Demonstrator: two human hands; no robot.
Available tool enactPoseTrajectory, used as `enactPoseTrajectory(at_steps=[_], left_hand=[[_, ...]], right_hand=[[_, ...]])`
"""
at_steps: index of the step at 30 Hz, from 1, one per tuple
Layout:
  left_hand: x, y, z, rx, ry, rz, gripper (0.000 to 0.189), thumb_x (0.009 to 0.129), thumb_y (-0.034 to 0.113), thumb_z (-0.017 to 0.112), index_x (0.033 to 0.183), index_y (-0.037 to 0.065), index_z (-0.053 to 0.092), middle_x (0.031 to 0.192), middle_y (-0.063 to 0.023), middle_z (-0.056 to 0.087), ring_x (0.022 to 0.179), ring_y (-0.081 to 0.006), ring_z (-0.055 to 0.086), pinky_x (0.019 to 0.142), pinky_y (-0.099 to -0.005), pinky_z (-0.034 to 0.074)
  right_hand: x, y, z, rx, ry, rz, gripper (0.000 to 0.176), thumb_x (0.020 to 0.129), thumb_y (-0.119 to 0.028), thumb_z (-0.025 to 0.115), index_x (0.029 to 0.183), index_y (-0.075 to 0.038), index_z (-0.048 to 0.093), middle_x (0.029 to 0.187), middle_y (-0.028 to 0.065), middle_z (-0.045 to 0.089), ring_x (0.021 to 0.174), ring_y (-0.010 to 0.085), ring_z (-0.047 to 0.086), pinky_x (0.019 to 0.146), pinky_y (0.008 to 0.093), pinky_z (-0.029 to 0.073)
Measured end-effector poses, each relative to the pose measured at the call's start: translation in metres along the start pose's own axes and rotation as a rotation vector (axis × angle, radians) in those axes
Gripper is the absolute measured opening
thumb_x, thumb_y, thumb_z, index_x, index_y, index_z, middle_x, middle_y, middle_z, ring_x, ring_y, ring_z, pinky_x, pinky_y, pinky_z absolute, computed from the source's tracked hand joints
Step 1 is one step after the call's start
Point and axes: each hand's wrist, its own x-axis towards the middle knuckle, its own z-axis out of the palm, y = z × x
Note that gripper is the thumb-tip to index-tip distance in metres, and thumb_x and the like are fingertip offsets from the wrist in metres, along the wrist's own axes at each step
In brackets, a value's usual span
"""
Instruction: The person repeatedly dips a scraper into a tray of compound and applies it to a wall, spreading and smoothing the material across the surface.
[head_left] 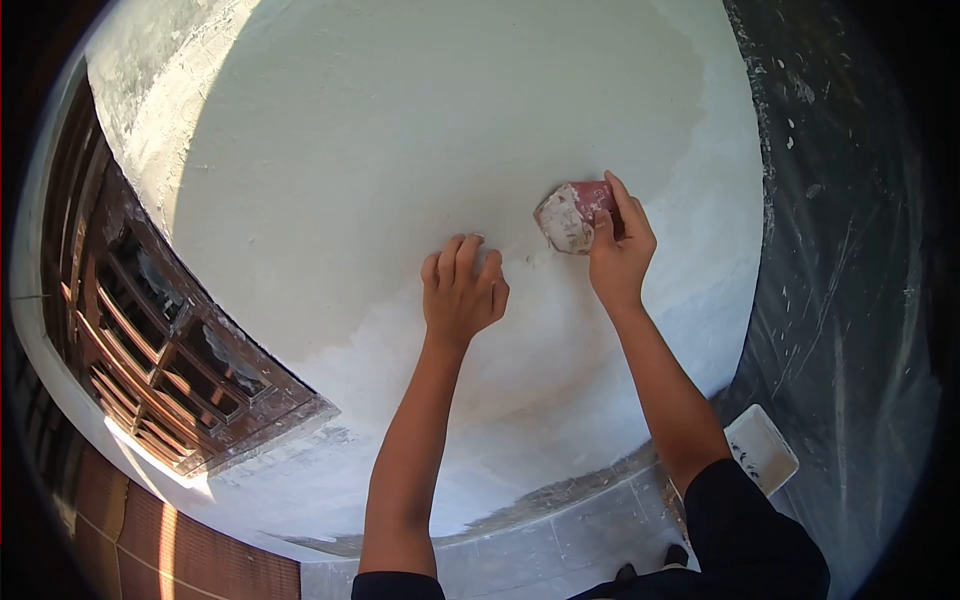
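Observation:
My right hand (622, 250) grips a small red container (572, 215), its side smeared with whitish plaster, thumb on the near side and fingers round the back. It is held in front of the wall (380, 150), which has a damp-looking grey-green coat above and paler patches lower down. To the left, my left hand (463, 290) is at the wall with its fingers bent inward. A small pale bit of something shows at its fingertips; the rest is hidden by the hand. Close to the fingers, a little lump (530, 259) marks the wall surface.
A dark brown wooden window (180, 330) with slats and broken panes is at the left. Dark plastic sheeting (840, 250) hangs along the right. A white tray (765, 450) lies low at the right, by grey floor tiles (590, 525). Brown roofing (190, 540) shows at lower left.

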Motion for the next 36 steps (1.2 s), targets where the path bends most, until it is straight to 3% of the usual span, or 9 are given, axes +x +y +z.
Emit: enactPoseTrajectory(at_steps=[3, 5, 12, 15, 21, 24, 26, 28, 36], left_hand=[[0.0, 0.001, 0.0, -0.012, 0.005, -0.005, 0.03, 0.078, 0.019, 0.059, 0.107, 0.015, 0.051, 0.12, -0.0077, 0.052, 0.115, -0.0258, 0.047, 0.091, -0.0411, 0.031], [0.001, 0.0, 0.0, -0.016, 0.006, -0.012, 0.031, 0.078, 0.018, 0.059, 0.107, 0.014, 0.051, 0.12, -0.0076, 0.052, 0.114, -0.0258, 0.047, 0.091, -0.0411, 0.031], [-0.006, 0.007, -0.004, -0.155, 0.024, 0.025, 0.032, 0.077, 0.015, 0.06, 0.107, 0.014, 0.051, 0.118, -0.008, 0.052, 0.113, -0.0265, 0.047, 0.091, -0.0427, 0.031], [-0.025, 0.03, -0.007, -0.244, 0.021, 0.015, 0.033, 0.076, 0.014, 0.061, 0.108, 0.014, 0.052, 0.118, -0.0086, 0.052, 0.113, -0.0275, 0.047, 0.091, -0.0438, 0.031], [-0.077, 0.116, -0.014, -0.462, -0.062, -0.095, 0.033, 0.076, 0.012, 0.062, 0.108, 0.011, 0.053, 0.118, -0.0108, 0.051, 0.113, -0.0297, 0.046, 0.089, -0.0459, 0.032], [-0.105, 0.166, -0.018, -0.574, -0.114, -0.211, 0.033, 0.076, 0.011, 0.062, 0.108, 0.01, 0.053, 0.118, -0.0117, 0.05, 0.112, -0.0309, 0.047, 0.089, -0.0469, 0.033], [-0.129, 0.202, -0.027, -0.645, -0.169, -0.28, 0.034, 0.076, 0.01, 0.063, 0.108, 0.009, 0.053, 0.118, -0.0121, 0.05, 0.112, -0.0315, 0.046, 0.089, -0.0473, 0.033], [-0.151, 0.237, -0.033, -0.725, -0.298, -0.337, 0.034, 0.076, 0.009, 0.063, 0.108, 0.008, 0.052, 0.118, -0.0126, 0.049, 0.112, -0.0325, 0.046, 0.089, -0.0479, 0.033], [-0.22, 0.38, -0.062, -0.88, -0.743, -0.502, 0.042, 0.071, 0.008, 0.062, 0.113, 0.007, 0.054, 0.119, -0.0114, 0.05, 0.113, -0.0295, 0.047, 0.092, -0.0458, 0.036]], right_hand=[[-0.002, 0.007, 0.003, 0.118, 0.139, -0.075, 0.044, 0.083, 0.012, 0.052, 0.124, -0.002, 0.061, 0.088, 0.0084, 0.06, 0.078, 0.016, 0.058, 0.071, 0.025, 0.046], [-0.015, 0.005, 0.004, 0.139, 0.006, -0.043, 0.043, 0.083, 0.011, 0.052, 0.122, -0.002, 0.062, 0.09, 0.0094, 0.061, 0.08, 0.017, 0.06, 0.073, 0.0258, 0.047], [-0.046, 0.009, -0.005, 0.117, -0.016, -0.021, 0.043, 0.082, 0.012, 0.052, 0.12, -0.002, 0.062, 0.092, 0.01, 0.063, 0.08, 0.0175, 0.061, 0.074, 0.0254, 0.047], [-0.059, 0.006, -0.025, 0.071, -0.146, 0.116, 0.04, 0.087, 0.013, 0.05, 0.124, 0.002, 0.06, 0.104, 0.0083, 0.063, 0.096, 0.0144, 0.06, 0.087, 0.0259, 0.047], [-0.094, 0.032, -0.079, -0.076, -0.18, 0.164, 0.038, 0.086, 0.013, 0.05, 0.121, 0.002, 0.06, 0.103, 0.0097, 0.064, 0.095, 0.0152, 0.061, 0.087, 0.0264, 0.048], [-0.125, 0.053, -0.118, -0.026, -0.089, 0.264, 0.034, 0.081, 0.013, 0.052, 0.112, 0.003, 0.062, 0.097, 0.0143, 0.066, 0.089, 0.022, 0.066, 0.081, 0.0283, 0.05], [-0.16, 0.063, -0.149, -0.119, -0.261, 0.466, 0.029, 0.082, 0.012, 0.052, 0.108, 0.003, 0.061, 0.096, 0.0154, 0.067, 0.09, 0.0228, 0.067, 0.082, 0.0299, 0.051], [-0.192, 0.08, -0.177, -0.219, -0.527, 0.456, 0.026, 0.082, 0.011, 0.052, 0.106, 0.003, 0.059, 0.092, 0.017, 0.067, 0.088, 0.0259, 0.068, 0.08, 0.0331, 0.052], [-0.257, 0.116, -0.28, -0.45, -0.688, 0.602, 0.023, 0.084, 0.007, 0.056, 0.106, 0.0, 0.058, 0.092, 0.0171, 0.067, 0.087, 0.029, 0.067, 0.08, 0.0332, 0.051]])
